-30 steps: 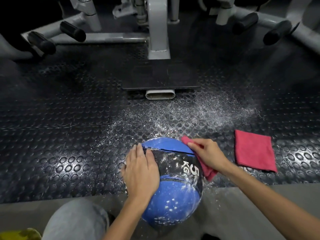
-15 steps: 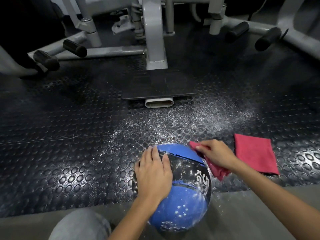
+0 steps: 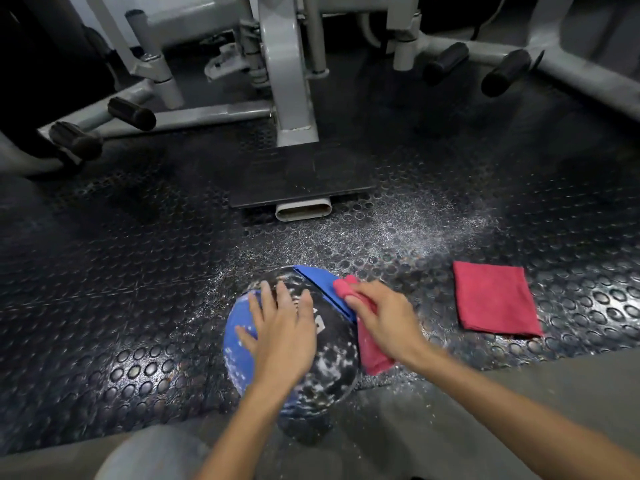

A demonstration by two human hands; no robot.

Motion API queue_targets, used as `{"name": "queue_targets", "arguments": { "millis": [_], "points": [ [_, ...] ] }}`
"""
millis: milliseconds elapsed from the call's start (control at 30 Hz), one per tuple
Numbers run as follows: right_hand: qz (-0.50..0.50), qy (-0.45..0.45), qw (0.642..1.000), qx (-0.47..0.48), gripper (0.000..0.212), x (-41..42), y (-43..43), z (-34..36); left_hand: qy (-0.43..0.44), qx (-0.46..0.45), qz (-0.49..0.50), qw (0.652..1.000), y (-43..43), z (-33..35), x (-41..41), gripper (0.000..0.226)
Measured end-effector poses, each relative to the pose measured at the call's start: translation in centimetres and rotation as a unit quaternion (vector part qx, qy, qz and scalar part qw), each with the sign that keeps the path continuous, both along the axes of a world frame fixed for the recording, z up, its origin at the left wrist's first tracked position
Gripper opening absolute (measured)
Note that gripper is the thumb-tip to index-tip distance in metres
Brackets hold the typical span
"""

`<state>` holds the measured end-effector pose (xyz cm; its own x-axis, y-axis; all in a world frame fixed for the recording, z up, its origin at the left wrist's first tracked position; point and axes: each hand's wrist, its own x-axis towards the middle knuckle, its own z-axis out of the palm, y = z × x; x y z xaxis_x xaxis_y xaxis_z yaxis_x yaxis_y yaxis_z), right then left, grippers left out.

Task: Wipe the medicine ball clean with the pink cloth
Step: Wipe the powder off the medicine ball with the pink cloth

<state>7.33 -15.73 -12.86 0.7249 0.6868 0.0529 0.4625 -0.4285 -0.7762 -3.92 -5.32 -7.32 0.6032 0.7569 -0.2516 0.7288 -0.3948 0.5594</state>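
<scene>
At the near edge of the bumpy black mat (image 3: 138, 271), the medicine ball (image 3: 332, 362) is pressed by the left hand (image 3: 280, 327), spread flat on top. The pink cloth (image 3: 372, 355) is gripped by the right hand (image 3: 384, 317) and pushed against the ball's right side. Another folded cloth (image 3: 493, 299) is laid apart, further right.

Glossy studded rubber floor (image 3: 104, 271); fuzzy pink cloth (image 3: 372, 351); powder-speckled ball (image 3: 332, 368).
</scene>
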Motion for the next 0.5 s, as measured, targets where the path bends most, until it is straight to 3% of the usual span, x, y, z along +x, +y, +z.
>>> {"name": "queue_targets", "arguments": {
  "millis": [67, 167, 233, 367, 500],
  "points": [
    [0.032, -0.108, 0.993, 0.029, 0.035, -1.5, -0.1, -0.6, 0.027, 0.004, 0.056, 0.998, 1.3, -1.0, 0.6, 0.060],
    [0.155, -0.191, 0.965, 0.086, 0.026, -1.7, -0.5, -1.0, -0.012, 0.013, 0.115, 0.993, 4.6, -1.7, -0.2, 0.066],
    [0.208, -0.151, 0.964, 0.071, 0.026, -1.1, 0.1, -0.3, -0.044, 0.040, 0.107, 0.992, 6.2, -2.1, -1.6, 0.076],
    [0.121, 0.069, 0.990, 0.028, 0.027, 2.0, 2.3, 0.9, -0.089, 0.018, 0.098, 0.991, 8.7, -2.3, -4.3, 0.064],
    [0.129, 0.036, 0.990, 0.043, 0.028, 2.2, 6.5, 2.0, -0.061, -0.023, 0.086, 0.994, 10.0, -2.0, -4.1, 0.041]
  ]
}}
